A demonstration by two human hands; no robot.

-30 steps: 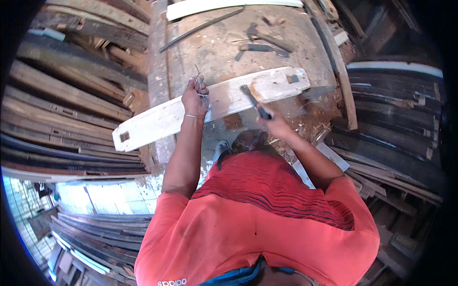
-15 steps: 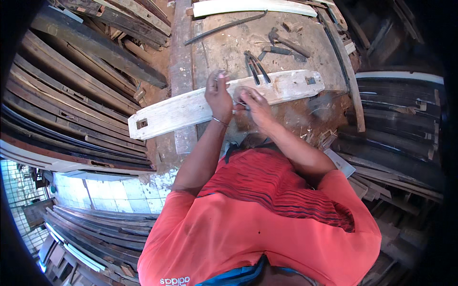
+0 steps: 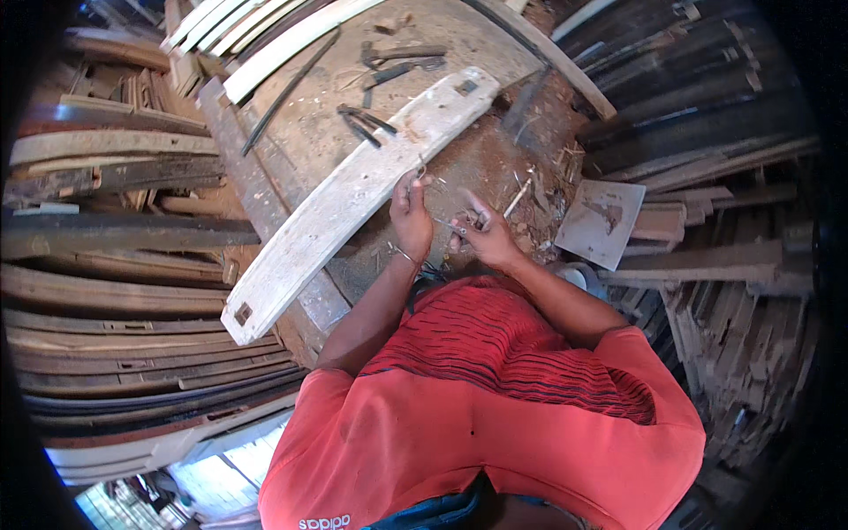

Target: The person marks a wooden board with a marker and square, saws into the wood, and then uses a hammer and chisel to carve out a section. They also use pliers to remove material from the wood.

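Note:
My left hand [image 3: 411, 212] is closed around thin bent metal, possibly nails or wire, beside a long whitewashed wooden board [image 3: 327, 221] with square holes at both ends. My right hand [image 3: 481, 231] pinches small thin metal pieces to the lower right of my left hand, its index finger blurred. Dark long-handled pincers [image 3: 369, 125] rest at the board's far edge, partly on it. Beyond them on the worn wooden workbench [image 3: 300, 132] lie a hammer [image 3: 406, 51] and a dark-handled tool [image 3: 397, 72].
A dark bar [image 3: 291, 88] and white strips [image 3: 300, 49] lie along the bench's far side. Timber stacks [image 3: 115, 344] crowd the left, with dark planks [image 3: 680, 106] and offcuts on the right. A square pale panel [image 3: 599, 221] sits beside my right arm.
My right hand has let go of the dark pincers, now on the board, and moved beside my left hand, then slightly away right and down. The view has turned, so the board appears steeper.

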